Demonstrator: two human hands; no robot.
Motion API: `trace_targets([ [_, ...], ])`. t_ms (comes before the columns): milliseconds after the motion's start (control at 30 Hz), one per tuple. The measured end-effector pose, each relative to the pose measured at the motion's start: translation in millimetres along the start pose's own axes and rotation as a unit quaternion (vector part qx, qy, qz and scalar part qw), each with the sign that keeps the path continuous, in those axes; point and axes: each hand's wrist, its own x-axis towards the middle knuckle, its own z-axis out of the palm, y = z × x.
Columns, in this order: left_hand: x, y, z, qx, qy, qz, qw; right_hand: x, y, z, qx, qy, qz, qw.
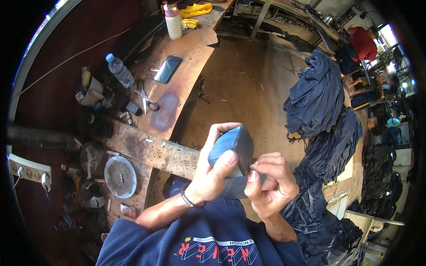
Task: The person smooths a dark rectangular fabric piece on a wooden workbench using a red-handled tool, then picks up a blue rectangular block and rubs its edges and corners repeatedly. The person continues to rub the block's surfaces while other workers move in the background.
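My left hand (212,167) is wrapped round a dark blue-grey, box-shaped block (225,144), thumb on its near face and fingers behind it. The block is tilted, held in front of my chest. Close against its lower right edge, my right hand (274,181) is closed in a pinch, thumb against fingertips. Whatever sits between those fingertips is too small to make out. Part of a grey-blue surface (233,188) shows below the block, between my wrists.
Piled dark denim pieces (313,95) lie on the right. On the worn bench at left are scissors (146,100), a phone (168,69), a water bottle (120,71) and a white bottle (173,24). A round metal dish (120,177) sits lower left. Another person in red (361,43) bends over at far right.
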Motion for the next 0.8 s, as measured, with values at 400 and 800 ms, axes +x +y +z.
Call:
trace_targets([
  [400, 4, 6, -10, 0.106, 0.01, 0.037, 0.994, 26, -17, -24, -0.126, -0.11, -0.083, 0.982],
  [800, 5, 11, -19, 0.169, -0.033, 0.105, 0.979, 39, -7, -25, -0.111, -0.155, -0.145, 0.971],
])
